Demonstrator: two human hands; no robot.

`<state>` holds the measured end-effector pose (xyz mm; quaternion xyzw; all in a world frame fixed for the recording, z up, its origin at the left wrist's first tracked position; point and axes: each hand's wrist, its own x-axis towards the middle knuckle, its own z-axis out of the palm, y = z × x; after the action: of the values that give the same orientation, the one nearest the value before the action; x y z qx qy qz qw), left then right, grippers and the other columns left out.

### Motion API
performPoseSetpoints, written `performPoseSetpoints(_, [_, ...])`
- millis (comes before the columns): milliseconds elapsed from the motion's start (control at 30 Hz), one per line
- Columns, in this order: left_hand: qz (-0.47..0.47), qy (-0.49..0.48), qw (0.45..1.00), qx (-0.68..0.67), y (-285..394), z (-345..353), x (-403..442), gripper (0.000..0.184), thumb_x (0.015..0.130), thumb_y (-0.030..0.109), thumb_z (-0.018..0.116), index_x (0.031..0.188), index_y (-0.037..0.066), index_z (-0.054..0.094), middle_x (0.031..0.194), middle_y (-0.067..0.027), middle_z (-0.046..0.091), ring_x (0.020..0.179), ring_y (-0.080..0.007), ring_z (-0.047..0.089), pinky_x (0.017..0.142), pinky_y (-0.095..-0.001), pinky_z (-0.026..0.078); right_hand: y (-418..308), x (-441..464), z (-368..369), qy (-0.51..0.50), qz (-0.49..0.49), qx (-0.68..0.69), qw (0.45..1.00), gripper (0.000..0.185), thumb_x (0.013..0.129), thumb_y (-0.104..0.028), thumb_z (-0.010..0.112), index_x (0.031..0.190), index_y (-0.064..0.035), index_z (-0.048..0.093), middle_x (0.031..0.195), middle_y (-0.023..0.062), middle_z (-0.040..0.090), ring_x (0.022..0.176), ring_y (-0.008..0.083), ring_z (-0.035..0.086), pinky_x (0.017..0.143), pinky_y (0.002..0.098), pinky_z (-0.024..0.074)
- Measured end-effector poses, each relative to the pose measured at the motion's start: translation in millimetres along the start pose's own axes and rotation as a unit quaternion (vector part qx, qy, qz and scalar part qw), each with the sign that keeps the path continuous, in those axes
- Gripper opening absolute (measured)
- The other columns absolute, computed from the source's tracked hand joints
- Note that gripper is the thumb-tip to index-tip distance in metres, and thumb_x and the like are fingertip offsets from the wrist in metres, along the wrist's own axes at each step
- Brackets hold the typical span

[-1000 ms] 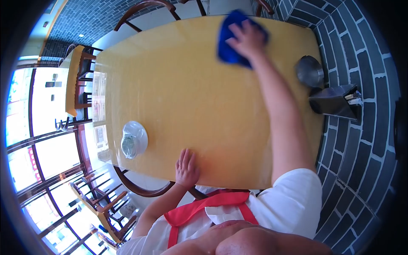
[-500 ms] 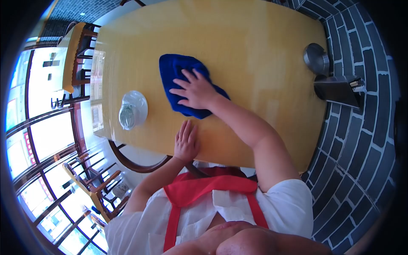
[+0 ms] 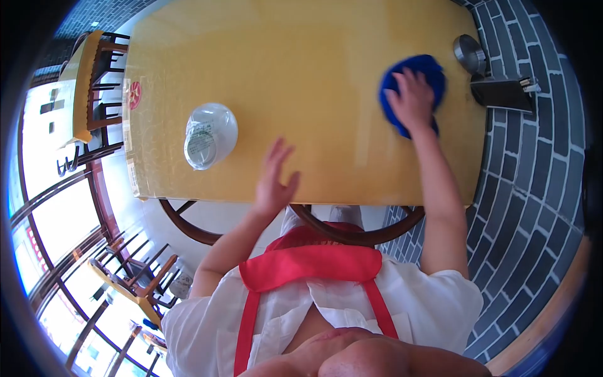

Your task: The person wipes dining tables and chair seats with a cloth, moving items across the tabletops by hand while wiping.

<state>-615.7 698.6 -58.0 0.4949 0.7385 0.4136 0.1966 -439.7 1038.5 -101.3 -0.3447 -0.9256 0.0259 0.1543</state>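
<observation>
Big yellow-topped table [image 3: 301,63] seen first, bordered on the R side by a grey brick wall [image 3: 527,144]; a curved wooden chair [image 3: 370,237] is tucked at the near edge. Blue cloth [image 3: 434,76] is spread on the tabletop, R side, pinned under the R hand [image 3: 413,105]: open, palm down, fingers splayed, prob. so pressure is shared across the fabric. L hand [image 3: 274,185] is held open near the front edge, nothing gripped, maybe for balance. Film-wrapped tableware set [image 3: 217,132] is parked on the L, well apart from the cloth, presumably kept wrapped for hygiene. Dark utensil holder [image 3: 502,95] and small metal bowl [image 3: 468,55] are set by the wall, likely to save space.

Far table edge is cut off up top. Cloth's underside is hidden, its rim blurred; L-hand contact w/ the table can't be confirmed. Wrapper print's unreadable, holder contents approx. sticks, unconfirmed.
</observation>
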Motion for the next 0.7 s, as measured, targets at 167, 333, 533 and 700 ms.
performPoseSetpoints(167, [-0.074, 0.25, 0.918, 0.298, -99, -148, -8, 0.069, 0.08, 0.012, 0.073, 0.14, 0.002, 0.039, 0.134, -0.0199, 0.049, 0.122, -0.0346, 0.049, 0.103, -0.0421, 0.039, -228, -8, 25, -0.05, -0.181, 0.142, 0.972, 0.043, 0.077, -0.04, 0.067, 0.113, -0.0166, 0.063, 0.128, 0.009, 0.055, 0.124, 0.0364, 0.044, 0.101, 0.0536, 0.0334])
performPoseSetpoints(333, [-0.418, 0.116, 0.88, -0.194, -150, -197, 1, 0.078, 0.088, 0.03, 0.069, 0.148, 0.003, 0.026, 0.14, -0.0157, 0.044, 0.125, -0.0249, 0.047, 0.098, -0.0413, 0.043, -289, -69, 25, -0.125, -0.222, 0.239, 0.937, 0.048, 0.08, -0.038, 0.066, 0.123, -0.0183, 0.059, 0.135, 0.0073, 0.053, 0.129, 0.0335, 0.043, 0.108, 0.0533, 0.0301])
performPoseSetpoints(533, [-0.402, -0.021, 0.86, -0.315, -163, -189, 14, 0.076, 0.086, 0.018, 0.071, 0.146, -0.001, 0.028, 0.126, -0.0131, 0.054, 0.112, -0.0204, 0.057, 0.088, -0.0387, 0.05, -97, -118, -3, -0.01, 0.085, -0.014, 0.996, 0.046, 0.084, -0.039, 0.063, 0.126, -0.0215, 0.058, 0.134, 0.0117, 0.054, 0.123, 0.037, 0.048, 0.101, 0.0564, 0.0344])
performPoseSetpoints(700, [-0.375, 0.066, 0.859, -0.343, -146, -170, 10, 0.072, 0.083, 0.009, 0.072, 0.142, -0.002, 0.032, 0.117, -0.0125, 0.058, 0.106, -0.0204, 0.06, 0.086, -0.0353, 0.052, -46, -86, 21, 0.026, 0.311, -0.18, 0.933, 0.051, 0.089, -0.051, 0.053, 0.128, -0.018, 0.054, 0.139, 0.0109, 0.048, 0.127, 0.0381, 0.043, 0.095, 0.0597, 0.0377])
